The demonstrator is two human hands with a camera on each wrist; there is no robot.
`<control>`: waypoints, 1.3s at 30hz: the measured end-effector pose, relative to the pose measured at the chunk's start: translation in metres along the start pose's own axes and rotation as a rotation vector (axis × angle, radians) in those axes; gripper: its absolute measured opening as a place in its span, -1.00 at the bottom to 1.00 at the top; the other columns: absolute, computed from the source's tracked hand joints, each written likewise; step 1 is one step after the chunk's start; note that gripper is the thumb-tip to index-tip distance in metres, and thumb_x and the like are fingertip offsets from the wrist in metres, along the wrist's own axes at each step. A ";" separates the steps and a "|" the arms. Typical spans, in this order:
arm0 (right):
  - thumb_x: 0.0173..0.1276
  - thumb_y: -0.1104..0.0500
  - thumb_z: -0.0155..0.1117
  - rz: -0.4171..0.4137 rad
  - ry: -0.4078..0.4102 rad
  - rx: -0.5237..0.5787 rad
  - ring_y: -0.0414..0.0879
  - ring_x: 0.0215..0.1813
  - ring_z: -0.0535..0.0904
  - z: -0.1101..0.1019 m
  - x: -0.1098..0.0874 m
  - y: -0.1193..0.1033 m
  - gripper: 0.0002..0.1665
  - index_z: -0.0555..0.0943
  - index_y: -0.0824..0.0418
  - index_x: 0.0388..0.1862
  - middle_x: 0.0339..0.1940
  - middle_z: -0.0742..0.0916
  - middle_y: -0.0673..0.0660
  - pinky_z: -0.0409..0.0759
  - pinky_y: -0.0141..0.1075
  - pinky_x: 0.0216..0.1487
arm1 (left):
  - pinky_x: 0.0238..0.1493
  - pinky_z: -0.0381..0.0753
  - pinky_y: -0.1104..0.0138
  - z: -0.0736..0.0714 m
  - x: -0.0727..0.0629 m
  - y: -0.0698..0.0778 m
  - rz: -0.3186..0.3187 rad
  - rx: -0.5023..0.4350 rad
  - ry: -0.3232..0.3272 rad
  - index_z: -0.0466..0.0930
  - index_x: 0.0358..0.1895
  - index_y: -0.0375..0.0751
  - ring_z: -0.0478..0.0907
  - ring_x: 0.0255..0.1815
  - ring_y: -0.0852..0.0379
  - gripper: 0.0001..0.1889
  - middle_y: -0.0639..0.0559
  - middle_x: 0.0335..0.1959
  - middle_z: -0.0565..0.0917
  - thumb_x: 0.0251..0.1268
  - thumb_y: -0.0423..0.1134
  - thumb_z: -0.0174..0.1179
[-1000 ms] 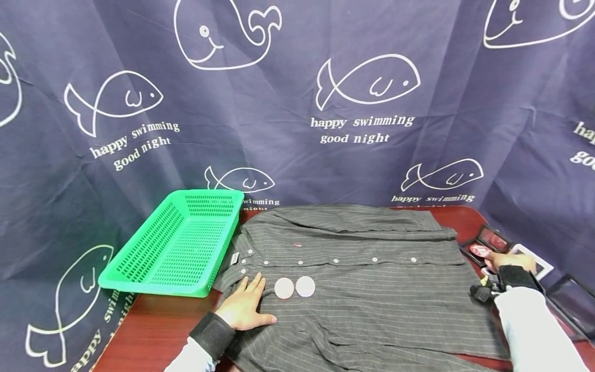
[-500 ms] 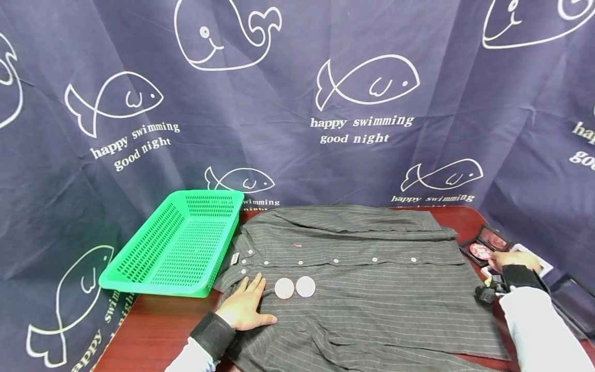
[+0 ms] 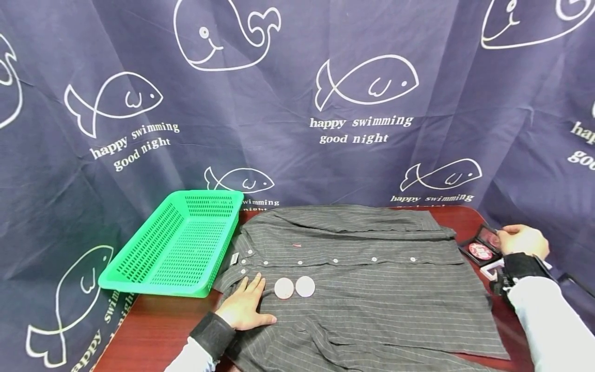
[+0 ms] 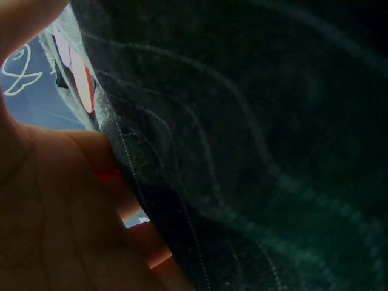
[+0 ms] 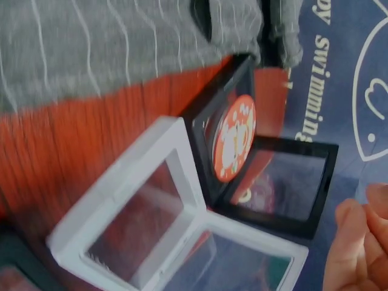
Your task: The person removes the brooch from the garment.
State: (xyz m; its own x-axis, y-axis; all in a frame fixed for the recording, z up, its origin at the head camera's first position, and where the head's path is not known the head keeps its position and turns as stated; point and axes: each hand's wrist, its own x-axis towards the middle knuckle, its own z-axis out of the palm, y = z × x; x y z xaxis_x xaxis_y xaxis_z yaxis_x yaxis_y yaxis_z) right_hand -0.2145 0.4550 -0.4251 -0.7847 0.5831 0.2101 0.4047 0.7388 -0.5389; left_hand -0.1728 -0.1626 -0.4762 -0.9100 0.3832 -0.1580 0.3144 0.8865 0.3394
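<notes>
My left hand (image 3: 244, 308) lies flat on a dark grey pinstriped shirt (image 3: 395, 294), fingers spread beside the collar; the left wrist view shows the palm close to the cloth. Two pale round discs (image 3: 284, 288) rest on the shirt right of it. At the right, a hinged black display frame (image 5: 203, 127) with clear film panes stands unfolded, a red patterned round badge (image 5: 235, 139) against one pane. My right hand (image 3: 522, 242) is at the edge of the frame's other half, fingertips bent near that rim and nothing visible between them.
An unfolded white display frame (image 5: 136, 200) stands beside the black one, partly under my right arm in the head view. Another dark frame (image 3: 576, 284) lies farther right. A green plastic basket (image 3: 204, 289) sits at the table's left, before a printed blue curtain (image 3: 288, 155).
My right hand has let go of the red badge, which now lies in the black frame, and has moved up to the frame's other half. The left hand has stayed put.
</notes>
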 end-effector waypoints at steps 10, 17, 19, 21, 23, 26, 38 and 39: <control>0.30 0.19 -0.01 -0.057 0.019 -0.070 0.60 0.03 0.43 0.006 0.003 0.011 -0.51 0.49 0.50 0.09 0.11 0.53 0.58 0.37 0.27 -0.05 | 0.41 0.23 -0.17 -0.002 -0.001 0.002 -0.002 0.005 -0.004 0.24 0.42 -0.43 0.09 0.49 -0.47 0.06 -0.31 0.50 0.23 -0.05 0.24 0.39; 0.20 0.27 -0.03 -0.147 -0.005 -0.145 0.61 -0.13 0.49 0.006 -0.001 0.012 -0.58 0.54 0.55 -0.09 -0.03 0.58 0.60 0.43 0.24 -0.23 | 0.41 0.23 -0.17 -0.002 -0.001 0.001 -0.003 0.004 0.001 0.24 0.42 -0.43 0.09 0.49 -0.47 0.06 -0.31 0.50 0.23 -0.05 0.24 0.39; 0.17 0.28 -0.03 -0.165 -0.012 -0.157 0.61 -0.19 0.50 0.006 -0.001 0.012 -0.63 0.56 0.54 -0.19 -0.12 0.60 0.61 0.43 0.22 -0.31 | 0.41 0.23 -0.17 -0.002 -0.001 0.001 -0.002 0.004 0.003 0.24 0.42 -0.43 0.10 0.49 -0.47 0.06 -0.31 0.50 0.23 -0.05 0.23 0.39; 0.17 0.29 -0.03 -0.184 -0.010 -0.164 0.60 -0.25 0.51 0.007 -0.001 0.011 -0.67 0.58 0.54 -0.30 -0.21 0.62 0.61 0.43 0.21 -0.37 | 0.41 0.23 -0.17 -0.002 -0.001 0.001 -0.002 0.003 0.003 0.24 0.42 -0.43 0.10 0.49 -0.47 0.06 -0.31 0.50 0.23 -0.05 0.23 0.39; 0.17 0.30 -0.02 -0.200 -0.005 -0.167 0.59 -0.29 0.51 0.008 -0.001 0.011 -0.70 0.58 0.54 -0.37 -0.28 0.63 0.61 0.42 0.21 -0.40 | 0.41 0.23 -0.17 -0.002 0.000 0.001 -0.001 0.004 0.002 0.24 0.42 -0.43 0.10 0.49 -0.47 0.06 -0.31 0.50 0.23 -0.05 0.24 0.39; 0.18 0.30 -0.02 -0.205 0.004 -0.165 0.59 -0.30 0.51 0.010 0.000 0.011 -0.71 0.57 0.52 -0.41 -0.30 0.63 0.60 0.43 0.22 -0.41 | 0.41 0.23 -0.17 -0.001 0.000 0.001 0.001 0.006 0.002 0.23 0.42 -0.43 0.10 0.48 -0.47 0.06 -0.31 0.50 0.23 -0.05 0.24 0.38; 0.18 0.32 -0.03 -0.272 0.021 -0.147 0.53 -0.41 0.52 0.013 0.002 0.014 -0.72 0.60 0.49 -0.47 -0.42 0.65 0.55 0.42 0.21 -0.47 | 0.41 0.20 -0.19 0.001 0.003 -0.003 0.013 -0.004 -0.003 0.23 0.42 -0.44 0.09 0.47 -0.50 0.06 -0.33 0.49 0.22 -0.04 0.25 0.37; 0.21 0.31 -0.03 -0.276 0.011 -0.152 0.52 -0.42 0.52 0.013 0.002 0.013 -0.71 0.59 0.49 -0.47 -0.43 0.64 0.56 0.42 0.22 -0.47 | 0.42 0.20 -0.18 0.002 0.003 -0.003 0.010 -0.005 -0.006 0.23 0.42 -0.44 0.09 0.48 -0.49 0.06 -0.33 0.49 0.22 -0.04 0.25 0.37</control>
State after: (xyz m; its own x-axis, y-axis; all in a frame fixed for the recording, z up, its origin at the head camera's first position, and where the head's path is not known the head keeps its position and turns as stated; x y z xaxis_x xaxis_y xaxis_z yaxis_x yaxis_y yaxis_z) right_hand -0.2166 0.4618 -0.4423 -0.8699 0.3564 0.3409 0.2433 0.9114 -0.3319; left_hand -0.1760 -0.1640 -0.4794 -0.9053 0.3937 -0.1597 0.3221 0.8812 0.3461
